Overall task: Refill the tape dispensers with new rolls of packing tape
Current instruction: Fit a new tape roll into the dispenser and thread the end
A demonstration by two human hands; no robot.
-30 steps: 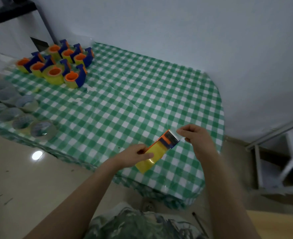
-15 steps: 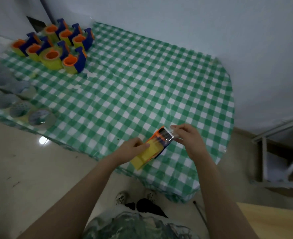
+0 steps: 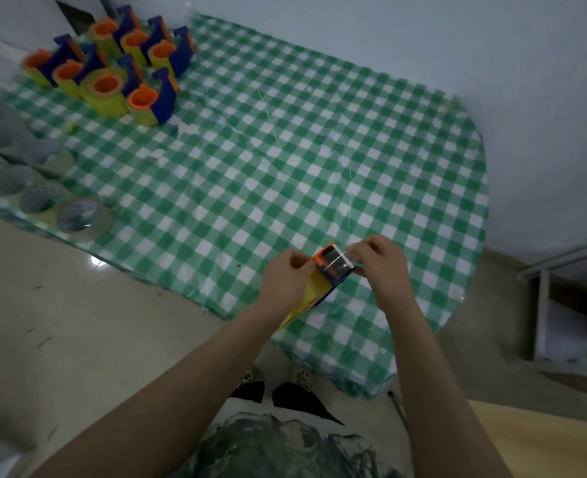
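Packing tape rolls (image 3: 78,215), clear, lie in rows on the tabletop (image 3: 285,150) along the left edge of the frame. Upper left: a cluster of loaded dispensers (image 3: 147,101), blue bodies with orange hubs and yellow tape, standing close together. The tabletop carries a green-and-white checked cloth.

Lower centre, over the near edge of the tabletop: the left hand (image 3: 287,279) grips the tape dispenser (image 3: 333,267) by its body, fingers curled round it. The dispenser is tilted, yellow roll toward the person, orange-and-blue cutter end pointing away. The right hand (image 3: 380,267) is just beside the left, its fingers curled and pinching at the cutter end. Whether a tape end lies between the fingertips cannot be told. Both hands are close together on the one dispenser. Whether it touches the cloth cannot be told.

Right edge: a pale metal frame (image 3: 540,305). Lower right corner: a wooden surface (image 3: 544,439).
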